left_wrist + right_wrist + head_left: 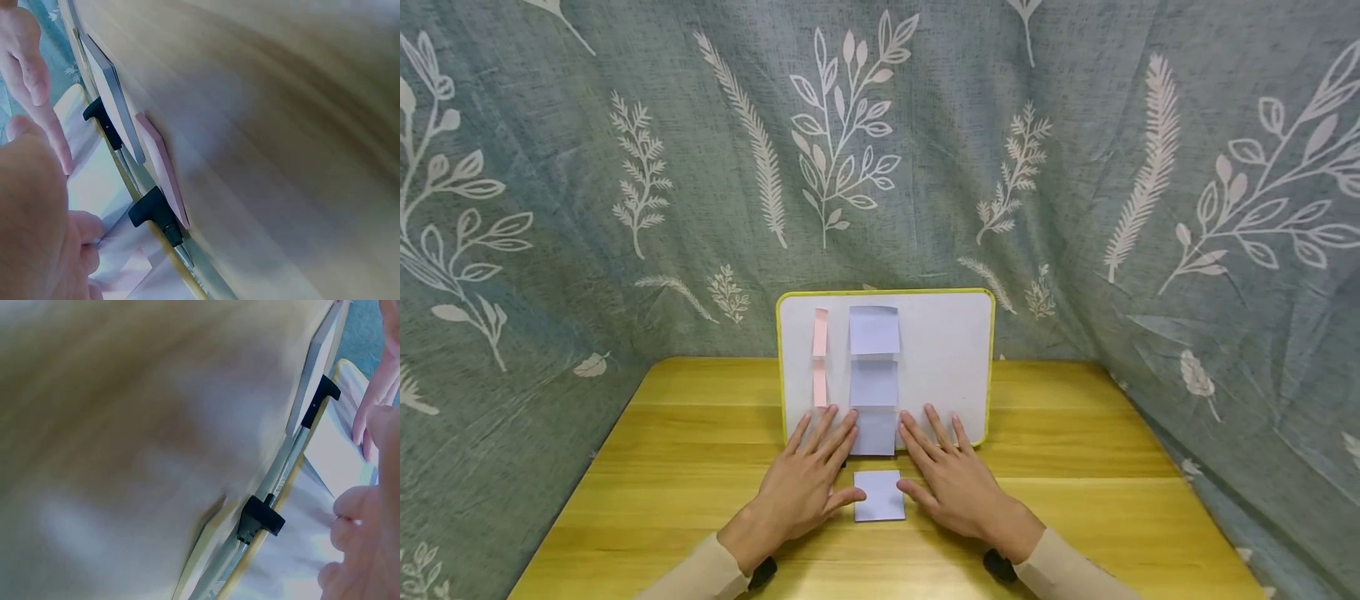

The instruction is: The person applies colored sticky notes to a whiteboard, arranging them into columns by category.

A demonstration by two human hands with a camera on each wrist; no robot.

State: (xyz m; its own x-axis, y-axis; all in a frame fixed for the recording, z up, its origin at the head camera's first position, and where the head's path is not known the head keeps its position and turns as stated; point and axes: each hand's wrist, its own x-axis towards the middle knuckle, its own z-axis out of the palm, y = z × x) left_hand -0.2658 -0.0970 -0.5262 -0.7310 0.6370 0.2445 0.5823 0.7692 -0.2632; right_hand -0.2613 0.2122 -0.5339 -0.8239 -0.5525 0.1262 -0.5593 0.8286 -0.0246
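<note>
A whiteboard (943, 358) with a yellow frame leans upright on the table. On it are two narrow pink sticky notes (820, 333) at left and a column of three lilac sticky notes (874, 329) beside them. My left hand (801, 487) lies with spread, straight fingers over the board's lower edge, index fingertip at the left side of the lowest lilac note (874, 433). Mirroring it, my right hand (958, 492) has its index fingertip at that note's right side. Between my thumbs, a lilac sticky-note pad (878, 496) rests on the table, thumb tips at its side edges.
Black stand feet (153, 209) hold the board's bottom edge. Under my left hand lies a pink note pad (164, 169); a pale yellow pad (203, 553) shows in the right wrist view. Behind the wooden table (700, 392) hangs a leaf-patterned curtain (925, 208).
</note>
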